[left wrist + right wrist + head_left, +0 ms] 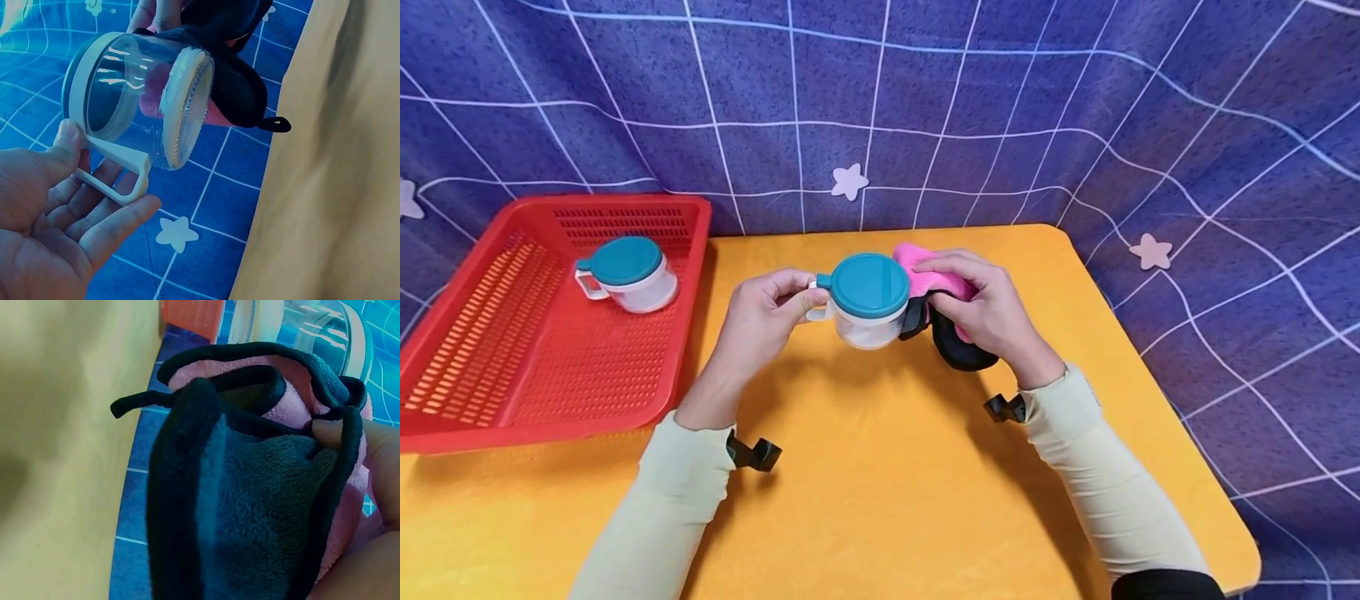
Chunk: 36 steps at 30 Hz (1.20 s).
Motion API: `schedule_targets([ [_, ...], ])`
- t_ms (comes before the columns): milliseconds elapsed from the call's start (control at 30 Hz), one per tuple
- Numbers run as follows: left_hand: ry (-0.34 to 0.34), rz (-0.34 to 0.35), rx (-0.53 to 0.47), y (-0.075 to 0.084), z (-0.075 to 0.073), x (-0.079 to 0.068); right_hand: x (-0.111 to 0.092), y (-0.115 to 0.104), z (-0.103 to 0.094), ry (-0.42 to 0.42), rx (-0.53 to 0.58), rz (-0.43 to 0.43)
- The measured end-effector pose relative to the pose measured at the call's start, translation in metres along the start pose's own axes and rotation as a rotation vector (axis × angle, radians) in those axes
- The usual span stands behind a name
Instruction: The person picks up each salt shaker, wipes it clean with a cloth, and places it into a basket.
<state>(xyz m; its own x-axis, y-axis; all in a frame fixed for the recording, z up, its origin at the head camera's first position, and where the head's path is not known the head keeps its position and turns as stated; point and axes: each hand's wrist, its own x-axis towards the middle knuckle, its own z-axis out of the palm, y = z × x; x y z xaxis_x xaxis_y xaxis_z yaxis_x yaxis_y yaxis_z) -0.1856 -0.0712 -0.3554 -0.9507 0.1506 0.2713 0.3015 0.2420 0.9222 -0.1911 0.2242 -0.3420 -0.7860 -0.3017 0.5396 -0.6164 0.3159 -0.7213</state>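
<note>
My left hand (pixel 765 312) grips the white handle (pixel 128 164) of a clear jar (pixel 868 329) with a teal lid (pixel 870 285), held above the table. Thumb and fingers pinch the handle in the left wrist view. On the jar's other side, my right hand (pixel 977 300) holds a bunched pink and black cloth (pixel 964 350) against the jar's side. Folds of the cloth (pixel 262 494) with dark edging and a small hanging loop fill the right wrist view, and my thumb presses into them.
At the left on the yellow table (pixel 865 500) stands a red plastic basket (pixel 565 367). A second lidded jar (pixel 643 287) with a teal top and white handle sits inside it. Behind the table hangs a blue curtain (pixel 940 158) with white lines and stars.
</note>
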Motion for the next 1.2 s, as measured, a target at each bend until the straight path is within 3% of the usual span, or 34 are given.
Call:
schedule_targets([
  [667, 0.090, 0.002, 0.046, 0.004, -0.001, 0.000, -0.014, -0.007, 0.009, 0.048, 0.073, -0.022],
  [900, 0.116, 0.015, 0.041, 0.005, -0.002, 0.002, -0.021, -0.017, 0.015, 0.082, 0.025, -0.083],
  [1200, 0.155, 0.009, 0.032, 0.005, -0.003, 0.003, -0.029, -0.032, 0.028, 0.121, -0.126, -0.205],
])
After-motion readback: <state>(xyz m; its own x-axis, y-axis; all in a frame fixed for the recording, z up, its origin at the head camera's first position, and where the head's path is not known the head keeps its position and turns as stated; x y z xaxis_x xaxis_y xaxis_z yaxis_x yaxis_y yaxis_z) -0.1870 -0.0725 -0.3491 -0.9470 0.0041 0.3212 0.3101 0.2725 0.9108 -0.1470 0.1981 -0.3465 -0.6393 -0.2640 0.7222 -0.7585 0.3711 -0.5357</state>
